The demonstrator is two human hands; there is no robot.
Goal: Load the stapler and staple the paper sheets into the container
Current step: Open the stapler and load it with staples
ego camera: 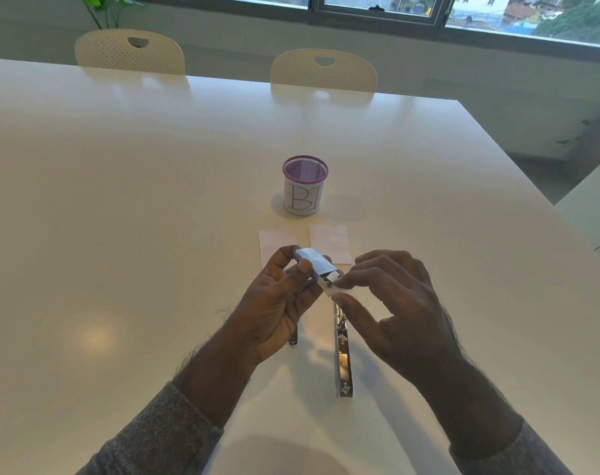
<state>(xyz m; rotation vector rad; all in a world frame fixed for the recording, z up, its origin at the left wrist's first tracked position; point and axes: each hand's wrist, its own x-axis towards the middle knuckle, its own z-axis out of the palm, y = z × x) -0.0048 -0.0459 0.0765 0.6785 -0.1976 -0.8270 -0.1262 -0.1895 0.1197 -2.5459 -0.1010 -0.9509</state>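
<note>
A person in grey sleeves sits at a white tabletop [120,217], both hands raised just above it. The left hand [278,303] grips a small blue staple box [314,264], thumb curled over its top and the other fingers wrapped underneath. The box's end stands open toward the right hand [394,303], whose thumb and forefinger pinch the white flap or inner tray [336,289] poking out of that open end; I cannot tell which it is. The remaining fingers of the right hand are loosely spread.

Taking the staple box as the landmark: directly below it, nearer the person, a metal stapler [343,358] lies opened out flat on the tabletop, its long chrome part running toward the person. A second, shorter metal part [293,337] shows just under the left palm, mostly hidden. Just beyond the box, two pale paper sheets [329,243] lie flat side by side with a narrow gap between them, the left one partly covered by the left hand. Farther beyond the box stands an upright mesh pen cup [305,186] with a purple rim and a white paper label with blue handwritten letters. Two cream chairs [324,72] stand at the far edge, and a leafy plant [99,8] is behind the left one under the window [377,8].
</note>
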